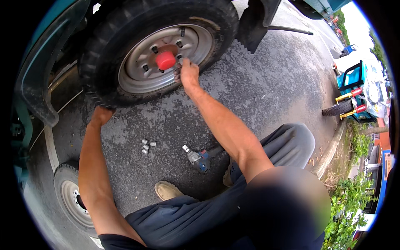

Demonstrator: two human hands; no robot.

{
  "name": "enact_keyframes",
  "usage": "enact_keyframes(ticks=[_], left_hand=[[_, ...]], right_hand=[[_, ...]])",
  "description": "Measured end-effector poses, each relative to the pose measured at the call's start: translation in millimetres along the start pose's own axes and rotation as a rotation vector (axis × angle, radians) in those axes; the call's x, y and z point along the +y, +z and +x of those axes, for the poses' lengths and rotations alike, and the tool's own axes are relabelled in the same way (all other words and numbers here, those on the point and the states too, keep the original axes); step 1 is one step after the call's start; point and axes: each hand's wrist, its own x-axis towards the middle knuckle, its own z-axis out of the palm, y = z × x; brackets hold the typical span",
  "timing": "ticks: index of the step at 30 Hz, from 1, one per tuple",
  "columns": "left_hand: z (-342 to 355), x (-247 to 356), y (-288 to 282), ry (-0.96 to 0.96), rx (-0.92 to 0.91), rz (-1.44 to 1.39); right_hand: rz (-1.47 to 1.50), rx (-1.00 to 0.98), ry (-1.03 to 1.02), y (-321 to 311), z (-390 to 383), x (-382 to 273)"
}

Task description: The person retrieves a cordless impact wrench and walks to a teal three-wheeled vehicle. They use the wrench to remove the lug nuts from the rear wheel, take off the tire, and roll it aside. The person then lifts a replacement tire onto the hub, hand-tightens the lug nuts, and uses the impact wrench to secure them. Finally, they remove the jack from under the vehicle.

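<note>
A large wheel with a black tire (102,75) and a silver rim (137,85) stands mounted on a teal vehicle. Its hub has a red cap (166,61), ringed by dark studs (154,49). My right hand (189,76) is at the rim's right side, fingertips pinched around what looks like a silver lug nut (181,61) at a stud. At the tire's lower left, my left hand (103,114) reaches against the tread, its fingers mostly hidden. Several silver lug nuts (145,146) lie on the asphalt between my arms. Beside them rests a blue and grey impact wrench (199,160) with a socket.
A smaller wheel (68,196) lies at the lower left, partly behind my left forearm. Black mud flap (253,29) hangs right of the tire. My shoe (166,190) and bent knee (298,139) are close by. A loaded teal three-wheeler (354,89) stands far right near the curb.
</note>
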Motion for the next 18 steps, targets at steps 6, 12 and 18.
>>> enact_keyframes(ticks=[6, 12, 18], left_hand=[[-26, 21, -11, -0.008, -0.010, -0.005], [-31, 29, -10, -0.051, 0.034, -0.045], [-28, 20, -2, -0.102, 0.078, -0.138]], right_hand=[[-0.217, 0.130, -0.204, 19, -28, 1], [0.065, -0.146, 0.231, -1, -9, -8], [-0.223, 0.129, -0.131, 14, -14, 4]])
